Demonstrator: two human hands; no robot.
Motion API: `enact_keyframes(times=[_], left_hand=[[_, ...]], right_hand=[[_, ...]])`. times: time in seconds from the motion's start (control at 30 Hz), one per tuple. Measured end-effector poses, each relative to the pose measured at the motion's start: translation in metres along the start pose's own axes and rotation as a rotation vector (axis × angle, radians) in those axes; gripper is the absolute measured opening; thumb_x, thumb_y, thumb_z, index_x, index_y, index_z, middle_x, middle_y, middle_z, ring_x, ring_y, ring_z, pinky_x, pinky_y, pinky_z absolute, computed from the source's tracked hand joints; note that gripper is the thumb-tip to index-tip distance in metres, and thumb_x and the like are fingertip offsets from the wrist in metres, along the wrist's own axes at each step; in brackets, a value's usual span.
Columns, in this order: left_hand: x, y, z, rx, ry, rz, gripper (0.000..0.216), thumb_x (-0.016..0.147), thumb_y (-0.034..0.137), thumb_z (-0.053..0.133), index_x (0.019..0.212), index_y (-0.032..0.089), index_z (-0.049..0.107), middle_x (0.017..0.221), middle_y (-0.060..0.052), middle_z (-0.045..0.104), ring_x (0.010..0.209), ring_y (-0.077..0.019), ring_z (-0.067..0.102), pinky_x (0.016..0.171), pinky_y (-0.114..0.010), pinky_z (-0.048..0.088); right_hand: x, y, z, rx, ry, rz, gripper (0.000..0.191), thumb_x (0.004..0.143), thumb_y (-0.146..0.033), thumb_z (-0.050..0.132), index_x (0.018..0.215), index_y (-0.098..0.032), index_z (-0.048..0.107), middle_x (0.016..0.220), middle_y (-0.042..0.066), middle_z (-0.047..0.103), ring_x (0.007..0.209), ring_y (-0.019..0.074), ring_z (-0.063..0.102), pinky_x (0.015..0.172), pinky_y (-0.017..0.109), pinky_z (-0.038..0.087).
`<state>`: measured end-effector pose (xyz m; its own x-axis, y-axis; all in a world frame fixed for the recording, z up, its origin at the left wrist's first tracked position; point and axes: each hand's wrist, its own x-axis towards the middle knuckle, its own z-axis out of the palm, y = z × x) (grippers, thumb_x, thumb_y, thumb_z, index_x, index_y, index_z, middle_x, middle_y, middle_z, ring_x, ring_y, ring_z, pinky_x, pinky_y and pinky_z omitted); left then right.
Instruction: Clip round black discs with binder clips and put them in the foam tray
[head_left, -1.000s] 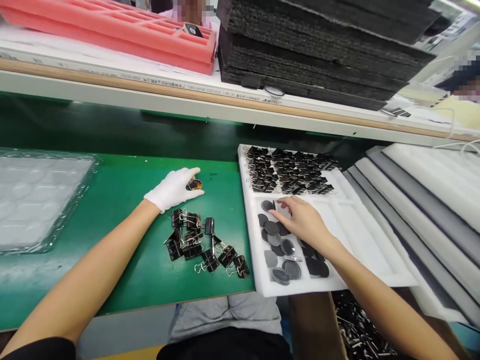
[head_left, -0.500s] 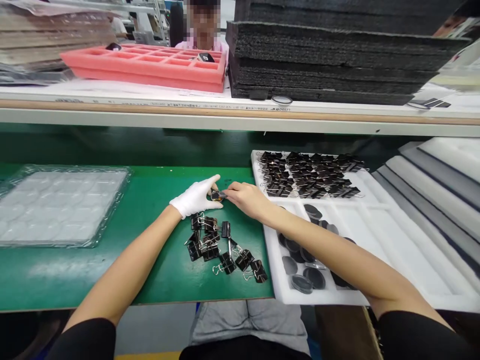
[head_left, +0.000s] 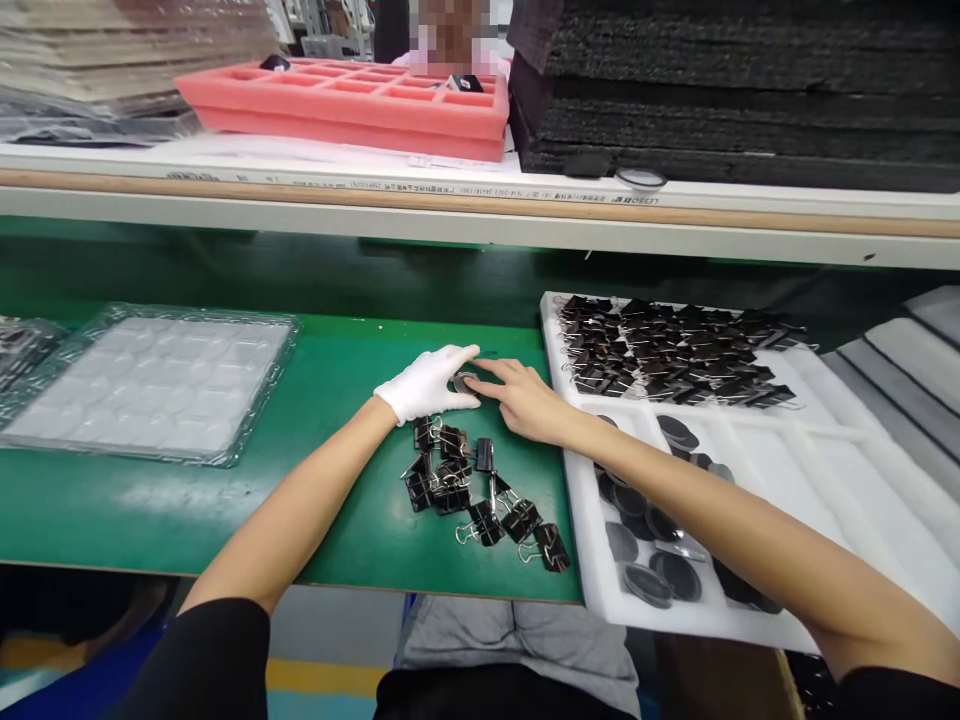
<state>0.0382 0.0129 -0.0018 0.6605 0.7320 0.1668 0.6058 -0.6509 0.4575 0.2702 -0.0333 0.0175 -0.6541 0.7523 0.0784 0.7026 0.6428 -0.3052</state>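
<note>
A grey disc (head_left: 466, 381) now hides the round piece's (head_left: 457, 385) orange inside, seemingly stacked, on the green table (head_left: 337, 520); left hand (head_left: 426, 388) curls around, grip unclear; right hand's (head_left: 529, 402) parted fingers touch the disc.

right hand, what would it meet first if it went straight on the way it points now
The disc, which the right hand seems to touch; just beyond is the gloved left hand, though exact depth is unclear.
</note>
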Motion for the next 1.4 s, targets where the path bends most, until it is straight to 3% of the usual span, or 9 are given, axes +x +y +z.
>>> enact_keyframes(times=[0.17,0.33,0.43,0.6,0.77,0.9,1.0,1.17,1.4], left_hand=[[-0.001,0.009,0.001,0.182,-0.012,0.006,0.047,0.097,0.051,0.062,0.139,0.029,0.064,0.123,-0.008,0.067,0.107,-0.0266,0.068,0.094,-0.039,0.052],[-0.003,0.008,-0.003,0.275,0.055,-0.086,0.068,0.086,0.066,0.068,0.138,0.023,0.064,0.133,-0.013,0.062,0.115,-0.0328,0.063,0.099,-0.045,0.051],[-0.006,0.001,-0.009,0.211,0.019,0.014,0.061,0.093,0.054,0.065,0.147,0.028,0.057,0.147,-0.009,0.057,0.125,-0.0298,0.059,0.106,-0.042,0.047],[-0.008,0.001,-0.010,0.218,-0.003,-0.032,0.042,0.098,0.057,0.057,0.128,0.030,0.070,0.119,-0.006,0.070,0.109,-0.0262,0.064,0.096,-0.039,0.050],[-0.009,0.006,-0.008,0.319,0.052,-0.158,0.067,0.088,0.073,0.063,0.136,0.026,0.065,0.126,-0.010,0.066,0.111,-0.0319,0.061,0.093,-0.045,0.051],[-0.011,0.004,-0.010,0.300,-0.001,-0.162,0.054,0.092,0.066,0.062,0.131,0.029,0.067,0.126,-0.008,0.066,0.110,-0.0297,0.061,0.094,-0.043,0.050],[-0.010,0.004,-0.011,0.315,-0.008,-0.162,0.050,0.093,0.064,0.061,0.122,0.025,0.070,0.117,-0.010,0.067,0.106,-0.0296,0.062,0.091,-0.042,0.050],[-0.005,0.007,-0.012,0.337,-0.024,-0.157,0.052,0.094,0.066,0.060,0.118,0.021,0.069,0.111,-0.012,0.066,0.103,-0.0309,0.062,0.087,-0.041,0.049],[-0.003,0.004,-0.011,0.349,-0.068,-0.137,0.051,0.096,0.064,0.058,0.120,0.019,0.067,0.116,-0.013,0.065,0.105,-0.0309,0.061,0.089,-0.041,0.049]], right_hand=[[-0.016,-0.018,-0.029,0.374,-0.148,-0.246,0.056,0.087,-0.003,0.057,0.137,-0.026,0.067,0.137,0.010,0.061,0.126,0.0248,0.058,0.112,0.045,0.046],[-0.022,-0.021,-0.037,0.505,-0.260,-0.301,0.014,0.098,-0.028,0.067,0.099,-0.022,0.080,0.111,0.006,0.073,0.102,0.0212,0.069,0.096,0.037,0.051],[-0.021,-0.013,-0.043,0.604,-0.157,-0.180,0.021,0.097,-0.038,0.067,0.092,-0.021,0.079,0.100,0.006,0.076,0.093,0.0202,0.071,0.088,0.033,0.052],[-0.011,-0.002,-0.047,0.451,0.025,0.297,0.033,0.099,-0.044,0.058,0.077,-0.021,0.067,0.075,0.004,0.073,0.070,0.0213,0.068,0.067,0.031,0.046],[0.021,-0.006,-0.028,0.181,0.016,0.499,0.036,0.099,-0.029,0.054,0.063,-0.022,0.058,0.069,0.007,0.071,0.072,0.0248,0.069,0.067,0.032,0.043],[0.039,-0.005,-0.023,0.231,-0.073,0.550,0.044,0.100,-0.031,0.054,0.057,-0.023,0.057,0.064,0.007,0.070,0.070,0.0241,0.070,0.069,0.031,0.047],[0.046,0.001,-0.028,0.109,-0.083,0.552,0.046,0.102,-0.048,0.052,0.068,-0.020,0.064,0.073,0.014,0.071,0.078,0.0299,0.071,0.073,0.036,0.049],[0.075,0.006,-0.025,0.104,0.258,0.542,0.045,0.108,-0.046,0.032,0.121,-0.017,0.063,0.119,0.021,0.067,0.113,0.0356,0.064,0.095,0.049,0.051],[0.098,0.010,0.010,0.219,0.194,0.732,0.059,0.108,-0.054,0.018,0.139,-0.023,0.058,0.145,0.019,0.052,0.145,0.0357,0.038,0.117,0.064,0.028]])
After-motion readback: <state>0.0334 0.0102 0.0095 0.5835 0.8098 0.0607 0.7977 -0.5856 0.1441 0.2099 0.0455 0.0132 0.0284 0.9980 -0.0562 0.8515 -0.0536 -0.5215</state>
